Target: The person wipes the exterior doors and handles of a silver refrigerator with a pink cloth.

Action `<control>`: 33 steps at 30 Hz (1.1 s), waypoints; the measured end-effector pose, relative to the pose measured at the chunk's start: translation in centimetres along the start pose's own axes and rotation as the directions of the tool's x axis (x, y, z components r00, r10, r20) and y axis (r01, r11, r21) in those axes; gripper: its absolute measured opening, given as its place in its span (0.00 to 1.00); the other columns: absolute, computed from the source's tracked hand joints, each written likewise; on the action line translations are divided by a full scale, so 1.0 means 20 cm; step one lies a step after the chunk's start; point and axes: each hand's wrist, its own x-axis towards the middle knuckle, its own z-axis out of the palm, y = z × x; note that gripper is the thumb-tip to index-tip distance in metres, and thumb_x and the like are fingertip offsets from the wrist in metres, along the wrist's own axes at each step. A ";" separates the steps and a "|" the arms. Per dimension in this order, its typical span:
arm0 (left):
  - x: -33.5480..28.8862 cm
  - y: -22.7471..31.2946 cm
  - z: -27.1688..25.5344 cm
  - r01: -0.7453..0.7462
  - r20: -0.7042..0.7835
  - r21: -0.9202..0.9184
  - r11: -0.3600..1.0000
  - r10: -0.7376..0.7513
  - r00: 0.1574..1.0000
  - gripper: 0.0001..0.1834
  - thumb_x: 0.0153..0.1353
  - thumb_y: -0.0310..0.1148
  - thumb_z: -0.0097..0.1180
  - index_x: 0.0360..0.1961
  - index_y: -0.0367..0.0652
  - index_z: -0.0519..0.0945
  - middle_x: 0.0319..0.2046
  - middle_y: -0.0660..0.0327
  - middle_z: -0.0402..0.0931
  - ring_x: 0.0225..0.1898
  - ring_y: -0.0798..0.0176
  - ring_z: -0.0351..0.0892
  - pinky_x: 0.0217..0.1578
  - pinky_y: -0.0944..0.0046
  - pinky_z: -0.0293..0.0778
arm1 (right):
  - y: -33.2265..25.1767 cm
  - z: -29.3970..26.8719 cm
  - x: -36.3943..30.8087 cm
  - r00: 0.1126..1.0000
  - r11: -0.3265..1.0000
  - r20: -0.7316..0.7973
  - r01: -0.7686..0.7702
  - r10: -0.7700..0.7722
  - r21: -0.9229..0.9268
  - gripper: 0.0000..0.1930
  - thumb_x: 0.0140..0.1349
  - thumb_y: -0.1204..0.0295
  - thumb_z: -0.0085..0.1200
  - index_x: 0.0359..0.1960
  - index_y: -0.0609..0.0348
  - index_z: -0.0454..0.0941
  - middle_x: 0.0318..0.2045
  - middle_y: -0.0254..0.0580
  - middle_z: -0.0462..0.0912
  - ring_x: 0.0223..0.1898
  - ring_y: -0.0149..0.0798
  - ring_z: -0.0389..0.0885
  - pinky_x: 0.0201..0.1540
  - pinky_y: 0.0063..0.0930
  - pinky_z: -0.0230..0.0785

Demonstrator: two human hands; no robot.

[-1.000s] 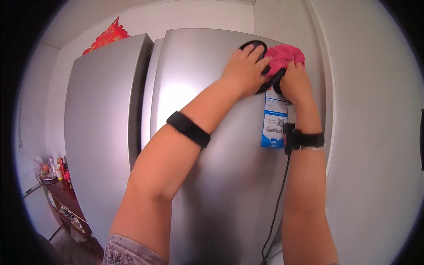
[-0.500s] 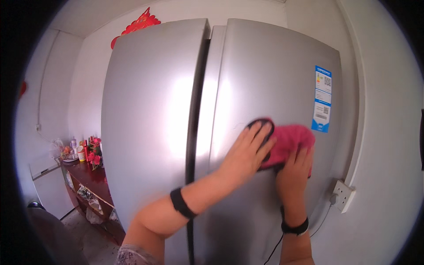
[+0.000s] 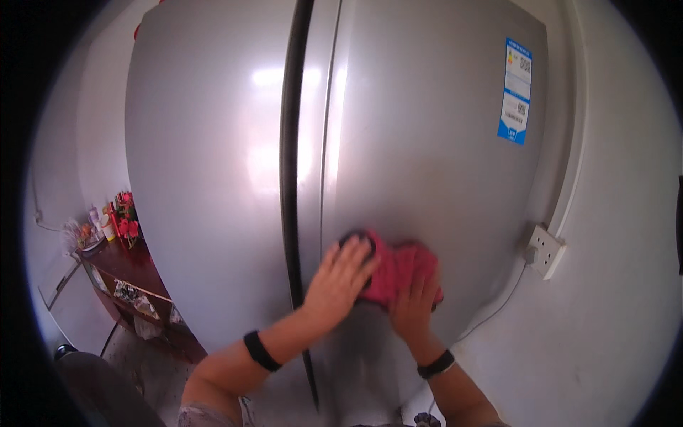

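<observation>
A pink cloth (image 3: 402, 265) with a dark edge lies bunched against the right door of a silver refrigerator (image 3: 427, 164). My left hand (image 3: 341, 279) grips its left end, the fingers over the dark edge and pressed to the door. On the cloth's lower right part, my right hand (image 3: 414, 306) holds it against the metal with fingers extended upward. Both hands look slightly blurred. Black bands circle both wrists or forearms. The palms and the cloth's underside are hidden.
A dark vertical gap (image 3: 290, 164) divides the refrigerator doors. A blue and white label (image 3: 515, 92) is stuck at the upper right. On the right wall, a socket strip (image 3: 546, 252) holds a plug with a grey cord. At left, a brown cabinet (image 3: 128, 262) carries red flowers (image 3: 126, 217) and bottles.
Both hands have moved the cloth down and to the left across the right door. The view has tilted lower, so the refrigerator's top edge has mostly left the picture.
</observation>
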 end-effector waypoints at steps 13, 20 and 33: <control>-0.02 0.08 0.07 0.291 -0.232 -0.149 0.945 -0.319 0.919 0.24 0.51 0.20 0.43 0.53 0.34 0.66 0.57 0.37 0.55 0.59 0.33 0.52 0.57 0.40 0.52 | -0.05 -0.16 0.30 0.990 0.984 -0.052 0.133 -0.127 0.120 0.17 0.43 0.70 0.51 0.38 0.64 0.74 0.40 0.57 0.67 0.57 0.69 0.55 0.58 0.67 0.43; -0.47 0.39 0.43 0.142 0.043 -0.039 0.989 -0.140 0.989 0.18 0.51 0.27 0.47 0.45 0.38 0.72 0.52 0.49 0.62 0.55 0.37 0.58 0.55 0.36 0.51 | 0.02 0.14 -0.59 0.991 0.991 0.131 0.009 -0.026 0.133 0.16 0.44 0.67 0.54 0.35 0.60 0.75 0.44 0.55 0.67 0.56 0.68 0.57 0.57 0.65 0.46; 0.27 0.62 0.42 0.153 0.015 -0.355 0.922 -0.158 0.987 0.24 0.50 0.28 0.48 0.52 0.42 0.69 0.55 0.55 0.62 0.58 0.50 0.58 0.57 0.47 0.52 | 0.43 -0.26 0.03 0.899 0.843 -0.142 -0.321 0.415 0.432 0.23 0.56 0.68 0.46 0.53 0.65 0.63 0.57 0.59 0.60 0.60 0.61 0.55 0.60 0.47 0.49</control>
